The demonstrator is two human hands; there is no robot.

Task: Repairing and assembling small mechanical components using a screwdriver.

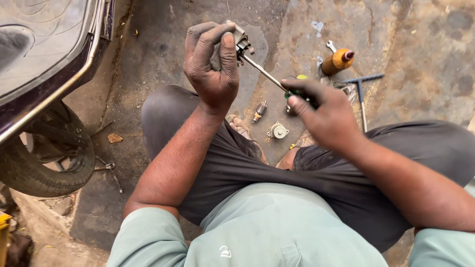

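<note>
My left hand (pixel 212 64) is clamped around a small grey metal part (pixel 240 38), held up over my knees, while my right hand (pixel 324 111) grips the green-handled screwdriver (pixel 269 76) with its tip set into that part. To do this well, I judge I should keep the shaft in line with the screw, press firmly and turn slowly so the tip doesn't slip towards my thumb.

Soft even daylight, no hard shadows; faint sheen on vehicle panel (pixel 39 39); sharp centre, slight edge distortion.
</note>
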